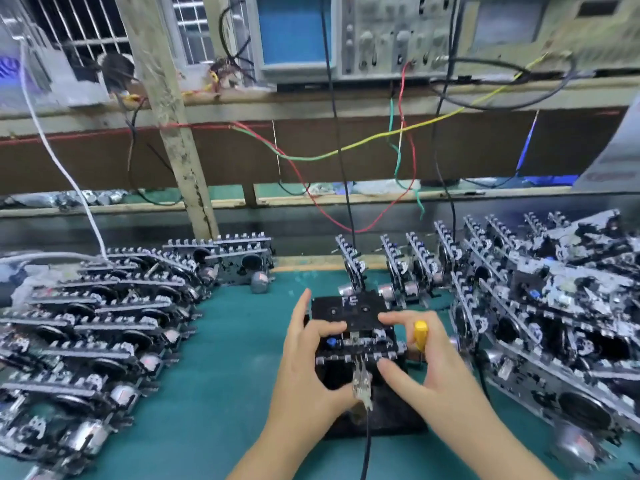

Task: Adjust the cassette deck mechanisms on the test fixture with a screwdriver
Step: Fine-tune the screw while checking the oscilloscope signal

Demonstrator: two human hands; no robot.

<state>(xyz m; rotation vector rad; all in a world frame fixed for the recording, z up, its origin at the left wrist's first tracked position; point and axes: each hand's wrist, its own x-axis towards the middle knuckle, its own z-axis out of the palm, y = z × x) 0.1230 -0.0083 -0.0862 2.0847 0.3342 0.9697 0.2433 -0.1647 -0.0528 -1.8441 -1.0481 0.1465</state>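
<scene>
A cassette deck mechanism [358,344] sits on the black test fixture [377,410] at the centre of the green bench [235,368], held between both hands. The left hand [311,362] grips its left edge; the right hand [426,368] pinches its right side while also holding the yellow-handled screwdriver [420,336]. The mechanism appears light, rigid and delicate with exposed small parts, so it is best held by its frame edges.

oscilloscope [298,29] on shelf, coloured wires [346,150], barred window [79,26]

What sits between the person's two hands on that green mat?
In the head view, a cassette deck mechanism on a black test fixture lies between the left hand and right hand, which holds a yellow-handled screwdriver.
</scene>
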